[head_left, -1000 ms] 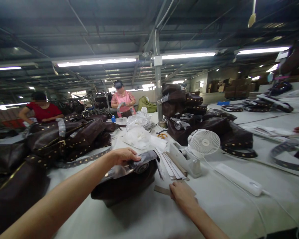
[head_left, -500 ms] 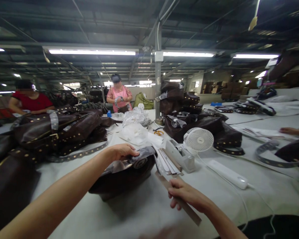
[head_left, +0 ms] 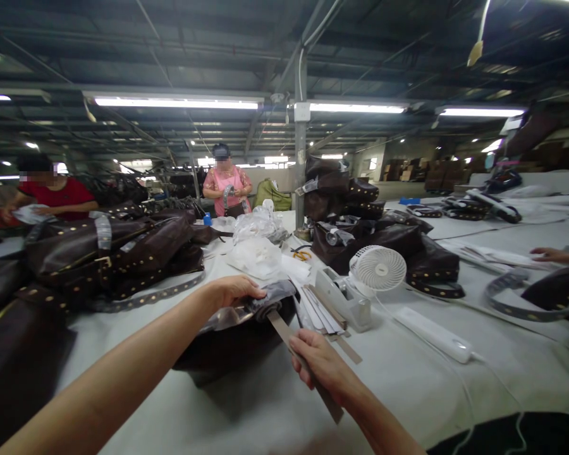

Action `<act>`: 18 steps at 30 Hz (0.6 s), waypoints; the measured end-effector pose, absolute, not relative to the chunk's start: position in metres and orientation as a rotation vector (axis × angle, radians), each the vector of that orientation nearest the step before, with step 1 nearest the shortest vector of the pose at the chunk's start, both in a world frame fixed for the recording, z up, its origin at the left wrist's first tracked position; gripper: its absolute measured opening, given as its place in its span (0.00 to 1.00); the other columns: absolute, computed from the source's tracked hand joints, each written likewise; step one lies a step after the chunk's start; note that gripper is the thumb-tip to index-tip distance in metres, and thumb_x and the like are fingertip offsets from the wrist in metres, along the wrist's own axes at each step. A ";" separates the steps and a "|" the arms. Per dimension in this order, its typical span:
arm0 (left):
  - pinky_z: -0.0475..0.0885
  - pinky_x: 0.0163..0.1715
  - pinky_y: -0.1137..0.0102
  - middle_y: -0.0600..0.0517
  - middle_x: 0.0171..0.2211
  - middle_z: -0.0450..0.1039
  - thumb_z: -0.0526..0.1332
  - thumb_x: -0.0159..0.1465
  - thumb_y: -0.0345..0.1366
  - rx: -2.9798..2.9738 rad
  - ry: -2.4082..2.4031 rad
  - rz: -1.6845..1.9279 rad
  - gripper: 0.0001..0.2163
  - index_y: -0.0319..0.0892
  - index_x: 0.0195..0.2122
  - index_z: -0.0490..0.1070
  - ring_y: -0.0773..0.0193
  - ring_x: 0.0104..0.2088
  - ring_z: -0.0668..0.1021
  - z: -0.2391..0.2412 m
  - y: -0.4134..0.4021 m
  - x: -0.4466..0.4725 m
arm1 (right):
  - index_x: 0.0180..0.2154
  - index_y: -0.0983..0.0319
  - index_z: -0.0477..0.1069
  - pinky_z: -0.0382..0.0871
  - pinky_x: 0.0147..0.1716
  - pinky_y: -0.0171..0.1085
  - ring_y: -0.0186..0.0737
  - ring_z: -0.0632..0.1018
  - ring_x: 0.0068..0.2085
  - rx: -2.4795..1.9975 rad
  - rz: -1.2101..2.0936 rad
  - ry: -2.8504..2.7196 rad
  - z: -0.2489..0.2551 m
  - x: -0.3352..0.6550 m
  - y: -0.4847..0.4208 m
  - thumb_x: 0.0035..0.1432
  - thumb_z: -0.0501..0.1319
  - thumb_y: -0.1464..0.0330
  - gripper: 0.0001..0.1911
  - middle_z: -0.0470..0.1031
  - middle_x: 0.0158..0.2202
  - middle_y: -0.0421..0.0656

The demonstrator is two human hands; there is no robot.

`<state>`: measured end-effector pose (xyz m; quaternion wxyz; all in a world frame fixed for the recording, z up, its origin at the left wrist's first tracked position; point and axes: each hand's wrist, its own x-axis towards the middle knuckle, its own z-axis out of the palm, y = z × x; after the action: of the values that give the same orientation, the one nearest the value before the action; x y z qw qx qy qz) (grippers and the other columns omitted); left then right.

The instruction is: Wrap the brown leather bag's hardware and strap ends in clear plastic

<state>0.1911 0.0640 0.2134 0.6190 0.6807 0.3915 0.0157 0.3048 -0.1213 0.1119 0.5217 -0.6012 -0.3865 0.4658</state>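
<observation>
Since the earlier frame, the right hand [head_left: 315, 360] had moved to the left with one flat, grey-brown, stiff-looking strip [head_left: 329, 401], gripped between thumb and fingers. Its far end now reached one grey, plastic-wrapped roll [head_left: 267, 308]; whether it went inside, I could not tell. The left hand [head_left: 239, 291] had stayed, closed on this roll, on top of one dark brown, leather-like bag [head_left: 227, 347] upon the white table [head_left: 246, 417]. To the right stood one round white fan [head_left: 379, 268]. Two co-workers [head_left: 227, 189] were visible behind.
</observation>
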 end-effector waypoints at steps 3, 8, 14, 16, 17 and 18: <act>0.62 0.18 0.77 0.57 0.17 0.69 0.75 0.42 0.35 1.553 0.896 0.042 0.14 0.37 0.21 0.69 0.72 0.19 0.70 0.212 0.065 0.191 | 0.25 0.60 0.58 0.50 0.12 0.27 0.23 0.62 0.13 -1.431 1.099 -0.919 0.114 0.302 -0.117 0.54 0.56 0.54 0.17 0.67 0.18 0.33; 0.64 0.19 0.76 0.56 0.17 0.69 0.74 0.44 0.34 1.540 0.894 0.053 0.14 0.38 0.21 0.68 0.71 0.18 0.70 0.209 0.065 0.191 | 0.24 0.61 0.59 0.51 0.12 0.27 0.24 0.62 0.13 -1.430 1.057 -0.921 0.116 0.296 -0.105 0.54 0.56 0.55 0.17 0.66 0.17 0.33; 0.62 0.18 0.77 0.57 0.16 0.68 0.73 0.44 0.32 1.533 0.893 0.062 0.13 0.37 0.20 0.68 0.72 0.18 0.69 0.207 0.064 0.191 | 0.26 0.62 0.65 0.53 0.13 0.28 0.25 0.66 0.15 -1.297 1.133 -0.849 0.116 0.293 -0.090 0.51 0.59 0.55 0.16 0.70 0.20 0.36; 0.62 0.19 0.77 0.57 0.17 0.68 0.74 0.44 0.33 1.536 0.890 0.068 0.13 0.37 0.20 0.68 0.71 0.19 0.69 0.207 0.064 0.191 | 0.26 0.63 0.67 0.54 0.13 0.27 0.27 0.68 0.16 -1.297 1.112 -0.813 0.117 0.294 -0.083 0.49 0.61 0.57 0.15 0.70 0.19 0.36; 0.63 0.19 0.76 0.57 0.17 0.68 0.74 0.44 0.33 1.538 0.887 0.072 0.13 0.37 0.20 0.68 0.71 0.19 0.69 0.207 0.063 0.191 | 0.27 0.64 0.68 0.54 0.13 0.27 0.28 0.69 0.16 -1.312 1.090 -0.793 0.118 0.294 -0.079 0.48 0.62 0.57 0.15 0.69 0.18 0.36; 0.63 0.19 0.76 0.56 0.17 0.69 0.74 0.43 0.34 1.541 0.883 0.076 0.13 0.38 0.20 0.69 0.71 0.19 0.69 0.207 0.062 0.191 | 0.27 0.64 0.69 0.56 0.13 0.27 0.29 0.70 0.16 -1.325 1.066 -0.773 0.119 0.294 -0.075 0.47 0.63 0.58 0.15 0.69 0.18 0.36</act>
<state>0.1907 0.0625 0.2068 0.6304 0.6730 0.3856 0.0331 0.2935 -0.0748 0.1191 0.5945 -0.5705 -0.3326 0.4588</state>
